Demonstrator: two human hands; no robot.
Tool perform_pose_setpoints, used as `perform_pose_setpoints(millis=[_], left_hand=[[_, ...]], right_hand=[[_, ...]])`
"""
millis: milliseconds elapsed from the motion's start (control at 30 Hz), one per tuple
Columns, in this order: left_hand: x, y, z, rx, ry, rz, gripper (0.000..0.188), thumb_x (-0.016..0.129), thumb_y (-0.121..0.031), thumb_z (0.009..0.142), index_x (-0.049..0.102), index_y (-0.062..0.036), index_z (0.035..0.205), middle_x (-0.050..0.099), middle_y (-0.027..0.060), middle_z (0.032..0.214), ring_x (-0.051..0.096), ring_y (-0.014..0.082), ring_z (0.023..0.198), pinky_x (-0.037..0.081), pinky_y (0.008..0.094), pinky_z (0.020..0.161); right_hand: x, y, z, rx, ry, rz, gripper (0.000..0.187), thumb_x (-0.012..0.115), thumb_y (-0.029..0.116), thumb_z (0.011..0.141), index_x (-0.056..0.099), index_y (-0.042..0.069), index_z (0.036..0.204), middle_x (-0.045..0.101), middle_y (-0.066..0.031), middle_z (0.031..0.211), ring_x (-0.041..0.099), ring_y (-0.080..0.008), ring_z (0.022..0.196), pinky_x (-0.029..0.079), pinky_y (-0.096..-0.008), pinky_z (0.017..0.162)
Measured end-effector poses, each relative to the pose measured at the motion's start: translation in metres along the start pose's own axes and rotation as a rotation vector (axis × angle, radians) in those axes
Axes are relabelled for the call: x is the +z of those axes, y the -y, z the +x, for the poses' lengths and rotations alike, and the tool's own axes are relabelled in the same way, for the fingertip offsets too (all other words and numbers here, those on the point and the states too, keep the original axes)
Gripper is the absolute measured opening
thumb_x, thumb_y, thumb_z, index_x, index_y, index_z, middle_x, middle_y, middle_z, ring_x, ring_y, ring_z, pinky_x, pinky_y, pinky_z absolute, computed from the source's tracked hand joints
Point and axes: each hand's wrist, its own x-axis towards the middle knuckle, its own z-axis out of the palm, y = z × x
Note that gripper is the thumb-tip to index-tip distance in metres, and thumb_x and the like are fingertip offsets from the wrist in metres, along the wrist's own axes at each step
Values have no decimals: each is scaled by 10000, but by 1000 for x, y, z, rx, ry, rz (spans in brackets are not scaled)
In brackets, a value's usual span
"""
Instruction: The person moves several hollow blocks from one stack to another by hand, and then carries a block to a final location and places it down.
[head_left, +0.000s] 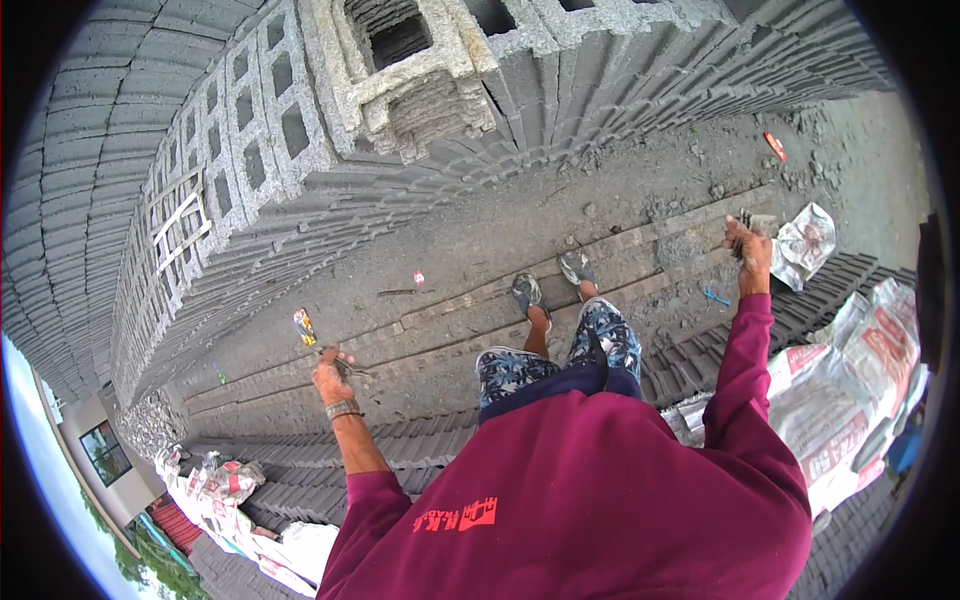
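Note:
My left hand [332, 377] hangs out to the left above the dusty ground, its fingers loosely apart. A dark patch shows at its fingers, too small to make out, and a band circles the wrist. Just beyond it lies a yellow and red wrapper [304, 327]. Out to the right, my right hand [748, 252] is loosely opened, with dark patches along its fingers. Near its fingertips is a small grey piece [763, 224], which I cannot tell to be held or lying behind. A crumpled silvery sack [804, 246] lies beside this hand.
A tall stack of grey hollow concrete blocks [400, 100] curves across the front and left. Long wooden planks [430, 315] run along the ground by my feet. Rows of dark grey blocks [420, 450] and printed sacks [850, 390] stand close behind me.

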Motion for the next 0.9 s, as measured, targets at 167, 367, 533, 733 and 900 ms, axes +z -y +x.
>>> perform_pose_setpoints(millis=[167, 367, 533, 733, 900], left_hand=[[143, 46, -70, -90, 170, 134, 134, 706, -75, 796, 658, 9, 888, 649, 84, 706, 635, 197, 552, 525, 336, 491], [284, 48, -171, -337, 730, -169, 167, 691, -66, 835, 651, 57, 940, 629, 89, 785, 632, 221, 788, 560, 377, 696], [267, 54, -167, -272, 762, -79, 157, 688, -85, 855, 663, 53, 927, 621, 87, 752, 636, 239, 779, 545, 388, 728], [248, 50, -188, -232, 747, -29, 200, 726, -109, 847, 673, 50, 957, 693, 124, 897, 669, 225, 792, 548, 366, 732], [268, 62, -221, -259, 741, -122, 207, 706, -204, 884, 681, -23, 982, 696, 79, 920, 667, 222, 833, 543, 400, 779]], right_hand=[[76, -32, -35, -236, 74, 73, 270, 762, 152, 756, 556, 3, 847, 607, -27, 764, 530, -89, 658, 429, -274, 558], [173, -74, -180, 84, 998, -15, 490, 849, 150, 712, 636, -50, 1105, 685, -137, 1041, 611, -190, 971, 439, -326, 964], [169, -32, -154, 149, 835, 207, 246, 786, 141, 820, 597, 24, 923, 596, -6, 744, 567, -69, 665, 482, -227, 579], [198, -26, -173, 85, 878, 72, 352, 722, 196, 874, 587, -91, 1026, 647, -70, 781, 620, -147, 705, 513, -299, 619], [199, -41, -175, -308, 635, -394, 591, 762, 361, 767, 634, -118, 1090, 679, -263, 931, 681, -376, 815, 541, -412, 706]])
